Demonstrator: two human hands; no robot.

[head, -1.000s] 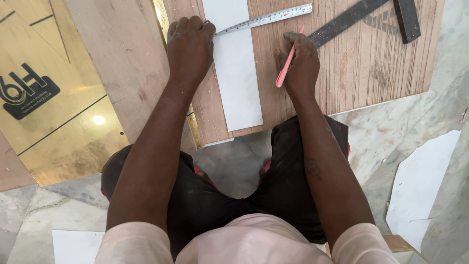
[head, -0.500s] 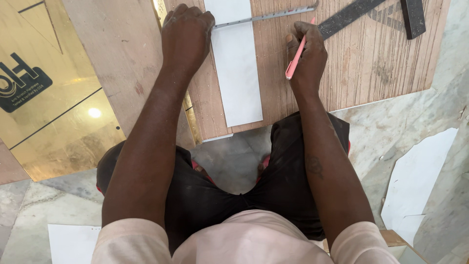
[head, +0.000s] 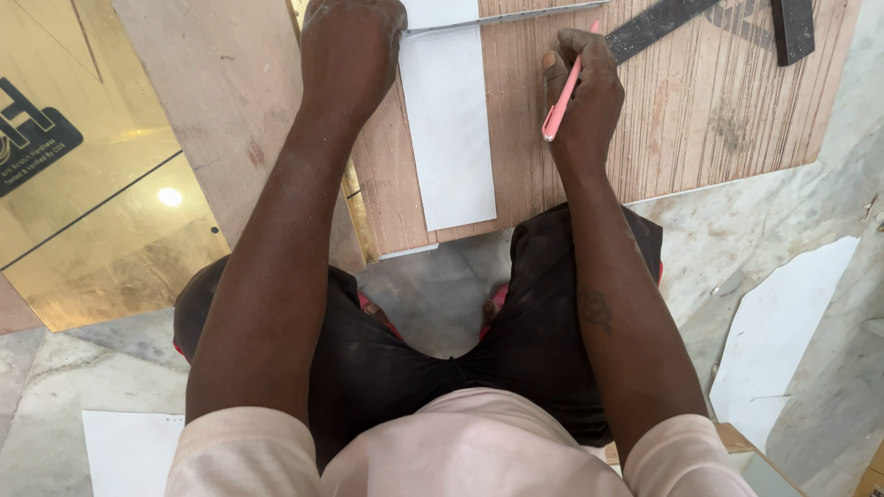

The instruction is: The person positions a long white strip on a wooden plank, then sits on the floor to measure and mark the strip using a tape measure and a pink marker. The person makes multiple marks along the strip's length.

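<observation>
My left hand (head: 354, 46) presses down on the left end of a steel ruler (head: 502, 16) that lies across a white strip (head: 449, 129) on a brown wooden board (head: 700, 110). My right hand (head: 582, 87) grips a pink pencil (head: 560, 97), its upper end pointing toward the ruler at the top of the view. The pencil's tip is at the frame's upper edge, beside the ruler. I am squatting, with my knees below the board's near edge.
A black try square (head: 727, 14) lies on the board at the upper right. A shiny gold sheet (head: 83, 166) and a plain plywood sheet (head: 212, 101) lie to the left. White offcuts (head: 783, 331) rest on the marble floor (head: 755, 230) at the right and lower left.
The view has shifted down, so the ruler and both hands sit closer to the top edge. My right hand with the pencil has edged up toward the ruler.
</observation>
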